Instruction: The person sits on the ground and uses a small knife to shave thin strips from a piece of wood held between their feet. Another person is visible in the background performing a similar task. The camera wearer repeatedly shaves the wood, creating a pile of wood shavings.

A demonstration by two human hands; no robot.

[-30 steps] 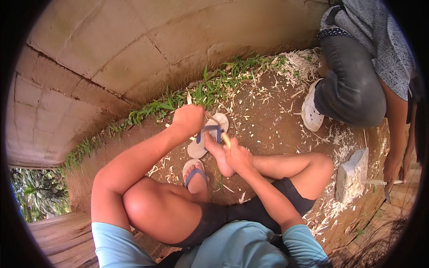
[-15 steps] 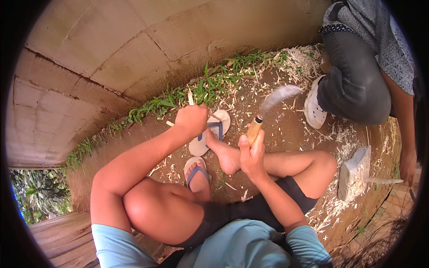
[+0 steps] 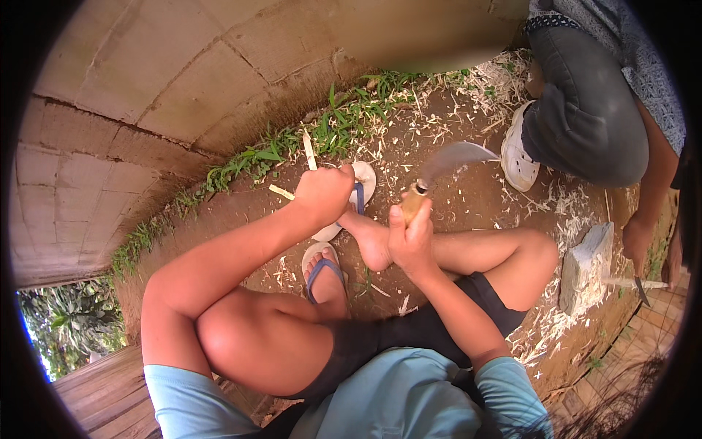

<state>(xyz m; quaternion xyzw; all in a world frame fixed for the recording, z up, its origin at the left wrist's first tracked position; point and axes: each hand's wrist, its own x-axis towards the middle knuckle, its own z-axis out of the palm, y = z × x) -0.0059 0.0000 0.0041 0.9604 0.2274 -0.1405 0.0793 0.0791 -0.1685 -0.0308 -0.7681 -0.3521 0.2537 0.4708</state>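
My left hand [image 3: 325, 193] is closed in a fist over the flip-flop area, beyond my bent left knee. A pale whittled strip of wood or bamboo [image 3: 309, 151] sticks up from behind it; the gripped part is hidden by my fingers. A second pale piece [image 3: 281, 192] shows beside the wrist, and I cannot tell whether it is held or lies on the ground. My right hand [image 3: 413, 238] grips the wooden handle of a sickle [image 3: 414, 199] above my right ankle. Its curved blade [image 3: 459, 155], blurred, points away to the right, touching nothing I can see.
White-and-blue flip-flops [image 3: 322, 274] are at my feet, one worn. Pale shavings [image 3: 548, 322] litter the dirt around a stone block [image 3: 585, 267]. At right crouches another person [image 3: 592, 117], a blade and pale strip at their hands. A block wall [image 3: 168, 80] edged with grass rises ahead.
The sickle blade has tilted slightly downward in my right hand. My left fist stays about the same. At right, the other person's hands and a dark blade show more.
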